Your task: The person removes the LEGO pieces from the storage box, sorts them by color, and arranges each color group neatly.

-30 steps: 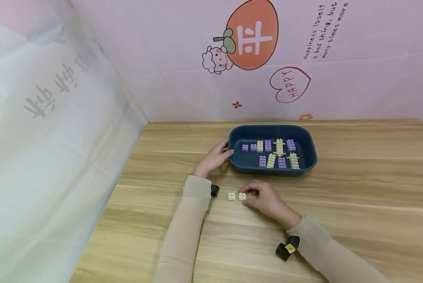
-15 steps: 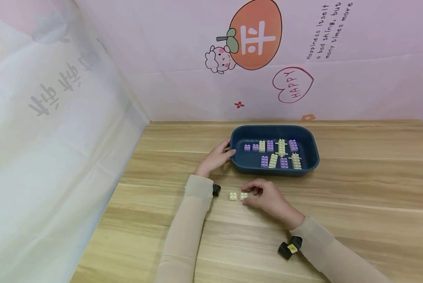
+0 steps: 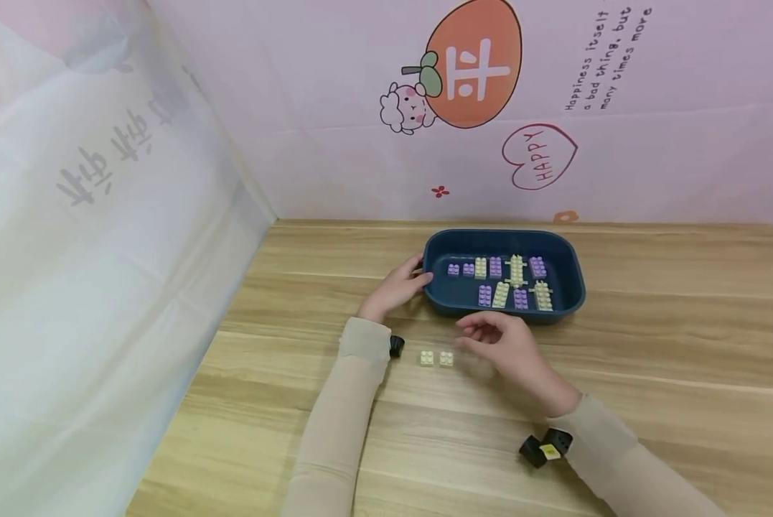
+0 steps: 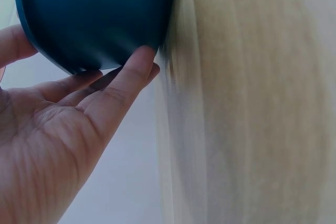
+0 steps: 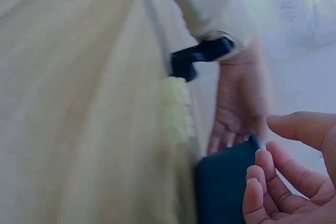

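Near the front of the dark blue bin [image 3: 453, 294], two small cream toy bricks [image 3: 436, 358] sit side by side on the table, a narrow gap between them. My left hand [image 3: 394, 291] holds the bin's left end, thumb at the rim and fingers against the outer wall [image 4: 100, 19], as the left wrist view shows. Just right of and above the cream bricks is my right hand [image 3: 512, 352], fingers loosely bent and nothing between thumb and fingertips. In the right wrist view the cream bricks [image 5: 177, 111] are blurred.
Inside the bin lie purple bricks [image 3: 495, 266] and longer cream bricks [image 3: 500, 294], some with side prongs [image 3: 516, 271]. Black wrist cameras [image 3: 544, 449] are strapped at both sleeves. A printed cloth [image 3: 334, 129] hangs along the table's back edge.
My right hand has let go of the right-hand cream brick and moved up and right, away from it. The brick stays on the table. My left hand keeps its hold on the bin.
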### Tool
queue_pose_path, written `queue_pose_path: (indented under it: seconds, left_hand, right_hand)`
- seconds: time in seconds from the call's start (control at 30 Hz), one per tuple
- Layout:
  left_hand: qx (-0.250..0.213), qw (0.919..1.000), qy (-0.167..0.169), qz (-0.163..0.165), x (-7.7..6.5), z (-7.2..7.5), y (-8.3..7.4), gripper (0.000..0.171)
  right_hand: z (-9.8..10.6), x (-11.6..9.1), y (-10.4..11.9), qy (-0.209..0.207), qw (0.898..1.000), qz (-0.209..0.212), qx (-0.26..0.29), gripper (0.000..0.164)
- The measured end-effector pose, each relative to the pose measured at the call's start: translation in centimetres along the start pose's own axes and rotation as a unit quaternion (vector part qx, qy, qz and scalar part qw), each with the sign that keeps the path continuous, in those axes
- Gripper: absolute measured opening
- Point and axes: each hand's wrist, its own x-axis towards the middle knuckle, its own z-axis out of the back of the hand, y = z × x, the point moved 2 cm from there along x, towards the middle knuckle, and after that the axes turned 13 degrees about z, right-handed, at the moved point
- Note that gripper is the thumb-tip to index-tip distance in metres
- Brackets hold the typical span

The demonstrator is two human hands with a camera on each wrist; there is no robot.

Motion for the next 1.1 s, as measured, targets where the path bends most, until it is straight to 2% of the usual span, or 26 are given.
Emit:
queue_pose_path:
  seconds: [0.2, 0.4, 0.53, 0.77, 1.1]
  left_hand:
    - [0.006, 1.0000, 0.001, -0.004, 0.0, 0.2, 0.0, 0.052]
    - [0.005, 1.0000, 0.003, -0.006, 0.0, 0.4, -0.2, 0.051]
    - [0.006, 0.9999, 0.004, -0.010, -0.1, 0.4, -0.4, 0.051]
    - [0.004, 0.9999, 0.011, -0.012, -0.1, 0.3, -0.4, 0.052]
    - [0.003, 0.9999, 0.012, -0.004, -0.5, 0.2, -0.5, 0.052]
  right_hand:
    - [1.6, 1.1, 1.0, -0.024, 0.999, 0.023, -0.017, 0.029]
    - [3.4, 2.4, 1.3, -0.036, 0.997, 0.026, -0.055, 0.031]
    - [4.6, 3.3, 1.1, -0.044, 0.996, 0.018, -0.075, 0.033]
    - [6.3, 4.6, 0.5, -0.051, 0.997, -0.002, -0.064, 0.041]
    - [7.3, 6.4, -0.1, -0.043, 0.996, -0.015, -0.082, 0.040]
